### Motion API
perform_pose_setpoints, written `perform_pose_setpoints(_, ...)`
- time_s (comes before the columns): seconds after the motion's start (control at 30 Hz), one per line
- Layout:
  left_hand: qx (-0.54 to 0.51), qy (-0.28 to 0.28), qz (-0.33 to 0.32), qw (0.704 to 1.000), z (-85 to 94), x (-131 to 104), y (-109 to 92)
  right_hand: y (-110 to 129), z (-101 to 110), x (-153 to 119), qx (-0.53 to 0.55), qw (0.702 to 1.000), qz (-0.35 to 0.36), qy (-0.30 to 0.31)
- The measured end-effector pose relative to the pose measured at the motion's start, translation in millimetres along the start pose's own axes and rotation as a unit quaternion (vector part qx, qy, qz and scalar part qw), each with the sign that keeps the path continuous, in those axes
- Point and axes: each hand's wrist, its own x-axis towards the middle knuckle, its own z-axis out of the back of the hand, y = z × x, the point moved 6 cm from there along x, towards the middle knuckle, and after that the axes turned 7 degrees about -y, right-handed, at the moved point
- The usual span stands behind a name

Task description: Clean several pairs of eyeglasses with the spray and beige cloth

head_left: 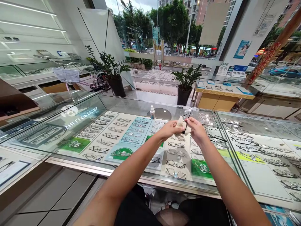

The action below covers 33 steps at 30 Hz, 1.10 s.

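Note:
Above the glass counter, my left hand (171,129) is closed on a pale cream cloth (181,123), which is pressed against a pair of glasses. My right hand (196,128) pinches the dark frame of these eyeglasses (185,126). One thin temple sticks up and away from me; the cloth and fingers hide most of the lenses. A small white spray bottle (152,112) stands upright on the counter, beyond my left hand. Under the glass below both hands lie rows of eyeglasses (176,145).
The glass display counter (131,103) runs across in front of me, with another glass case (258,125) on the right. Beyond it stand two potted plants (116,75), a bicycle (82,78) and a wooden display table (218,94). A large window faces the street.

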Motion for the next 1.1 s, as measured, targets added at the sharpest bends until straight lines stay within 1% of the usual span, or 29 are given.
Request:
perform_pose_setpoints(0.1, 0.023, -0.038, -0.003, 0.999, 1.8, 1.4, 1.7, -4.0, -2.6, -0.8, 0.002, 1.000, -0.001, 0.015)
perform_pose_setpoints(0.2, 0.032, -0.055, -0.002, 0.998, 3.9, 3.2, 3.1, -6.9, -3.8, -0.5, -0.013, 0.999, 0.013, 0.026)
perform_pose_setpoints(0.27, 0.026, -0.055, 0.002, 0.998, 5.6, 4.9, 5.0, -8.1, -3.2, 0.4, -0.028, 0.999, 0.029, 0.027)
perform_pose_setpoints(0.33, 0.010, -0.047, 0.012, 0.999, 7.1, 6.9, 7.6, -9.1, -1.3, 1.8, -0.033, 0.999, 0.037, 0.016)
perform_pose_setpoints(0.47, -0.025, -0.021, 0.034, 0.999, 7.0, 8.4, 9.9, -9.3, 3.5, 4.9, -0.018, 0.999, 0.031, -0.017)
perform_pose_setpoints(0.6, -0.044, -0.006, 0.045, 0.998, 4.4, 6.8, 9.3, -9.2, 4.6, 6.4, -0.019, 0.999, 0.034, -0.016)
perform_pose_setpoints(0.7, -0.047, -0.019, 0.050, 0.997, 4.8, 7.5, 12.1, -13.3, 5.4, 7.0, -0.034, 0.998, 0.046, -0.015)
perform_pose_setpoints(0.87, -0.042, -0.052, 0.048, 0.997, 10.3, 11.4, 17.0, -18.3, 3.5, 7.3, -0.087, 0.993, 0.081, 0.002)
perform_pose_setpoints(1.0, -0.044, -0.050, 0.053, 0.996, 14.0, 12.3, 16.7, -16.6, 1.9, 6.2, -0.088, 0.993, 0.083, 0.012)
perform_pose_setpoints(1.1, -0.062, -0.041, 0.053, 0.996, 15.2, 10.5, 12.5, -13.8, 3.1, 5.9, -0.065, 0.995, 0.073, 0.001)
